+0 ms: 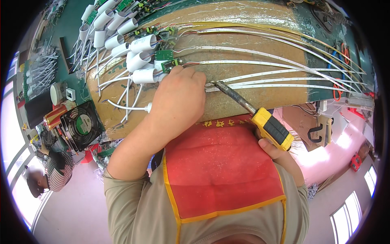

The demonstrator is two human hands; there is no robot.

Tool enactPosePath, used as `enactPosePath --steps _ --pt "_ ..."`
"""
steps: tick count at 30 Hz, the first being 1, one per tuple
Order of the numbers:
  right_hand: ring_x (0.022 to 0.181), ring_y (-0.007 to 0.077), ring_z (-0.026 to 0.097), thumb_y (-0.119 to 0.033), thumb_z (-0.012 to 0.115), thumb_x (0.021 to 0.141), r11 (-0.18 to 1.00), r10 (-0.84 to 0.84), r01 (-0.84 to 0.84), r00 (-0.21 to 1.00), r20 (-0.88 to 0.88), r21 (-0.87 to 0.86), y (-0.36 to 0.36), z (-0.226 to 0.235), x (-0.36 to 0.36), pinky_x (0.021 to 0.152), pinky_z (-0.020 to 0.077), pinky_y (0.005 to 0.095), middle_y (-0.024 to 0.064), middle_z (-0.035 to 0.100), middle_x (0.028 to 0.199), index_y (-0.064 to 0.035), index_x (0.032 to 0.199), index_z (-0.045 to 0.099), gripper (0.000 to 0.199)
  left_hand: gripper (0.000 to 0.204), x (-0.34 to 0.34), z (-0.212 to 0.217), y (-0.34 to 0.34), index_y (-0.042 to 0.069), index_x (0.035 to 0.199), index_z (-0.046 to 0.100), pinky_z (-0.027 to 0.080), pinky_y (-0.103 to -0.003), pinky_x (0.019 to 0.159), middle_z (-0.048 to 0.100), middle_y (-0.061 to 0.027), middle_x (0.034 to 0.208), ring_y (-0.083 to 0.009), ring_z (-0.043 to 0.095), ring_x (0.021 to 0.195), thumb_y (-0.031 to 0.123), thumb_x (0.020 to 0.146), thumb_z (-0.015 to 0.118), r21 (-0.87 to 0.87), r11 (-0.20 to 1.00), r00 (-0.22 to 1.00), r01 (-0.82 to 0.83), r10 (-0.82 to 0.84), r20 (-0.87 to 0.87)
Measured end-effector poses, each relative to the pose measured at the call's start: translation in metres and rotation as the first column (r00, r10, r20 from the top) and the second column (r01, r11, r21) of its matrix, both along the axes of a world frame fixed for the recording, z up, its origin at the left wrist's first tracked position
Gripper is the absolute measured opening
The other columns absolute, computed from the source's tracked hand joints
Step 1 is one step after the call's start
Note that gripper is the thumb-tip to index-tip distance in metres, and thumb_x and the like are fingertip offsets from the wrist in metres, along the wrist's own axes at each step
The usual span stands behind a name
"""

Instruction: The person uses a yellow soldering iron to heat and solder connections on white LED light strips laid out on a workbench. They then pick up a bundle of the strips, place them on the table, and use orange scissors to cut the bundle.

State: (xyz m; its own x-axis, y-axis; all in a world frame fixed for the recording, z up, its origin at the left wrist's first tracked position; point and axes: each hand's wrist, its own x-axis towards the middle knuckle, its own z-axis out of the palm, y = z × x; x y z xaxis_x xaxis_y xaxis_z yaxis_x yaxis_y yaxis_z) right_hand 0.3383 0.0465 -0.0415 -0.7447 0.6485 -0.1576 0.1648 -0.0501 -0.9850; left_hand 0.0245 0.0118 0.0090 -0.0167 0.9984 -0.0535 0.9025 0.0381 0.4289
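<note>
My right hand point(273, 149) is wrapped round the handle of a yellow and black soldering iron point(271, 127). The iron's dark tip reaches the near end of a white LED strip point(243, 86) beside my left hand. My left hand point(181, 92) is closed, its fingers curled down at the strip ends; what it pinches is hidden beneath it. Just beyond its knuckles lies a green circuit board point(164, 56) with small wires. White plastic tubes point(143, 76) lie to the left of that hand, and a white cable with a plug-like end point(136, 108) rests below them.
More LED strips point(260, 50) fan out rightward across a brown board point(243, 16) on the green bench. Further tubes and boards point(115, 20) are heaped at the back left. A black fan point(81, 125) stands at the left edge. Another person point(59, 171) is at the far left.
</note>
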Motion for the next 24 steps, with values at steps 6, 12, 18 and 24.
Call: enactPosePath --steps 6,12,18,24 --pt "0.075 0.0307 0.059 -0.016 0.071 0.081 0.998 0.023 -0.024 0.999 -0.022 -0.059 0.0037 -0.0051 0.0019 0.068 0.0466 0.0380 0.0126 0.062 0.085 0.0008 0.097 0.064 0.024 0.005 0.0025 0.0004 -0.0032 0.002 0.083 0.061 0.050 -0.047 0.076 0.063 -0.0173 0.083 -0.0378 0.060 0.082 0.007 0.084 0.060 -0.010 1.000 0.999 -0.018 0.018 -0.027" --pt "0.075 0.0307 0.059 -0.015 0.071 0.081 0.999 0.003 -0.003 1.000 -0.004 -0.053 0.0020 -0.0008 0.0009 0.069 0.0470 0.0378 0.0125 0.062 0.086 0.0011 0.098 0.064 0.025 0.005 0.0007 0.0005 -0.0014 0.002 0.082 0.061 0.049 -0.047 0.076 0.063 -0.0174 0.083 -0.0380 0.060 0.082 0.007 0.083 0.060 0.002 1.000 1.000 -0.007 0.007 -0.006" --pt "0.077 0.0309 0.060 -0.016 0.071 0.080 0.997 0.011 -0.010 1.000 0.006 -0.081 0.0008 -0.0041 0.0053 0.070 0.0473 0.0379 0.0126 0.063 0.088 0.0011 0.102 0.064 0.028 0.005 0.0006 0.0007 0.0003 0.002 0.082 0.061 0.049 -0.047 0.076 0.063 -0.0173 0.083 -0.0381 0.060 0.082 0.007 0.083 0.060 -0.006 1.000 1.000 -0.001 0.001 -0.006" --pt "0.081 0.0317 0.061 -0.017 0.071 0.081 0.998 0.025 -0.024 0.999 0.022 -0.055 0.0028 -0.0055 0.0052 0.072 0.0482 0.0386 0.0136 0.064 0.091 0.0016 0.105 0.064 0.032 0.005 0.0015 0.0012 -0.0015 0.002 0.082 0.061 0.049 -0.047 0.077 0.063 -0.0173 0.084 -0.0380 0.060 0.083 0.007 0.083 0.060 -0.014 1.000 1.000 -0.007 0.007 -0.014"
